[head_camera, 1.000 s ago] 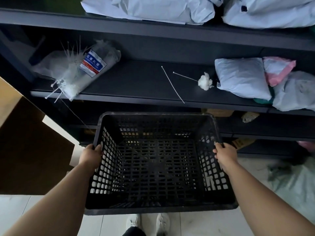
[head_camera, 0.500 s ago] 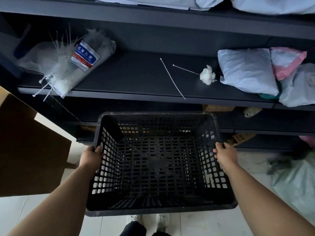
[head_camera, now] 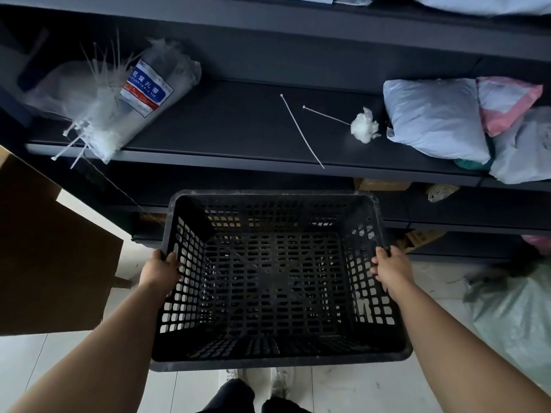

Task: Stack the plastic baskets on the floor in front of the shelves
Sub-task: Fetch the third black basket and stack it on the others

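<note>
A black perforated plastic basket [head_camera: 277, 281] is held above the pale tiled floor [head_camera: 59, 368], in front of the dark metal shelves [head_camera: 232, 123]. The left hand [head_camera: 159, 268] grips its left rim and the right hand [head_camera: 390, 268] grips its right rim. On the shelf, a clear bag of white cable ties [head_camera: 128, 105] carries a blue-and-red label reading 尼龙扎带.

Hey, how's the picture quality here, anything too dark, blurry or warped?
Head view: dim, so the black basket and dark shelves lose detail; the wide-angle lens bends the shelf lines; the pale bag at lower right is smeared; the left hand and right hand gripping the basket rim look sharp.
</note>
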Demonstrator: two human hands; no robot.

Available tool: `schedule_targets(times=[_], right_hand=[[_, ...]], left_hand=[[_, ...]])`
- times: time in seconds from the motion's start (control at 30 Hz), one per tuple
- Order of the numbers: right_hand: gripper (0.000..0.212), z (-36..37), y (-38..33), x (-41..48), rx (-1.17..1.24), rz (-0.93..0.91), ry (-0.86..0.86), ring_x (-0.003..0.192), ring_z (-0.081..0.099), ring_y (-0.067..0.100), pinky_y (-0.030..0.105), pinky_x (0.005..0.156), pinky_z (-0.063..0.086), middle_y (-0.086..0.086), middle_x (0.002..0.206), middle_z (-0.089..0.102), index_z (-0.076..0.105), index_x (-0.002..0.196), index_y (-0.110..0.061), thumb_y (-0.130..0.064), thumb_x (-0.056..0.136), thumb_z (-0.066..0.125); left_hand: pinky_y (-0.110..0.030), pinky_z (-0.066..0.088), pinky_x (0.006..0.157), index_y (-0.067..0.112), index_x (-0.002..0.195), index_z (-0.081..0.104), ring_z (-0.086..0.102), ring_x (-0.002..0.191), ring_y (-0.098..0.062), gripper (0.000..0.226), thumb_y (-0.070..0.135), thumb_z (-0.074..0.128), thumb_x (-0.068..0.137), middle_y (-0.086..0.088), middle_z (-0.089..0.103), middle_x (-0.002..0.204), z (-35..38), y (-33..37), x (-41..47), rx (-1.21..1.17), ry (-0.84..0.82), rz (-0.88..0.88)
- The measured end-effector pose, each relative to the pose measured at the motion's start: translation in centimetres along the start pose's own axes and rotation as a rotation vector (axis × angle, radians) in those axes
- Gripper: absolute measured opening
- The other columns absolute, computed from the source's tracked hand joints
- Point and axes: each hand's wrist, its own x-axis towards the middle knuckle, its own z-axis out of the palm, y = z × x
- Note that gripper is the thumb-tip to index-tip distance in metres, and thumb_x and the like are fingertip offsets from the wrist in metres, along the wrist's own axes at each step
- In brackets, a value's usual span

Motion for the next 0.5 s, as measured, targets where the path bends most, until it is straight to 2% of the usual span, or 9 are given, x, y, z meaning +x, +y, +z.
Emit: schedule_targets(times=[0.07,0.17,0.27,0.3,0.37,0.5], right_hand=[[0.022,-0.2,0.0,-0.4,-0.154,-0.034,0.009,0.077,0.064,0.024,0.044,0.074,0.055,0.007,0.095,0.063,0.052,0.107,-0.013,-0.031,0.099,0.043],[0.029,-0.7,0.0,-1.6,-0.309,-0.085,0.001,0.086,0.058,0.028,0.041,0.073,0.049,0.01,0.109,0.058,0.046,0.122,-0.015,-0.031,0.098,0.044],[0.056,-1.0,0.4,-3.0,-0.367,-0.138,-0.005,0.105,0.058,0.035,0.043,0.083,0.046,0.017,0.138,0.044,0.026,0.146,-0.021,-0.031,0.096,0.049],[0.062,-1.0,0.7,-3.5,-0.38,-0.16,-0.014,0.11,0.056,0.036,0.042,0.083,0.045,0.017,0.144,0.038,0.019,0.149,-0.021,-0.031,0.096,0.05],[0.07,-1.1,1.3,-4.3,-0.407,-0.201,-0.028,0.117,0.053,0.037,0.043,0.084,0.045,0.016,0.149,0.031,0.011,0.151,-0.022,-0.03,0.095,0.052],[0.086,-1.4,3.0,-5.5,-0.456,-0.268,-0.06,0.128,0.043,0.037,0.049,0.098,0.045,0.013,0.153,0.026,-0.001,0.152,-0.023,-0.033,0.091,0.059]], left_hand=[[-0.052,0.052,0.073,0.012,0.111,0.047,0.064,0.09,-0.047,0.02,0.024,0.046,0.094,-0.027,0.064,0.103,-0.3,0.5,-1.4,0.05,0.011,0.034],[-0.043,0.048,0.077,0.015,0.13,0.04,0.061,0.097,-0.041,0.036,0.019,0.047,0.095,-0.018,0.063,0.109,-0.5,0.7,-3.5,0.141,0.019,0.103],[-0.047,0.05,0.08,0.024,0.137,0.03,0.059,0.097,-0.038,0.048,0.019,0.05,0.094,-0.018,0.06,0.121,-0.6,0.2,-5.0,0.158,0.01,0.178],[-0.05,0.05,0.085,0.027,0.14,0.027,0.058,0.103,-0.038,0.054,0.02,0.051,0.093,-0.018,0.055,0.127,-0.6,-0.1,-5.5,0.161,0.006,0.182],[-0.055,0.046,0.095,0.031,0.147,0.017,0.051,0.116,-0.042,0.066,0.024,0.054,0.092,-0.019,0.043,0.138,-0.6,-0.5,-6.8,0.179,-0.004,0.175],[-0.056,0.035,0.108,0.025,0.153,0.003,0.035,0.133,-0.044,0.098,0.04,0.069,0.081,-0.016,0.024,0.152,-0.4,-2.2,-9.0,0.281,-0.013,0.166]])
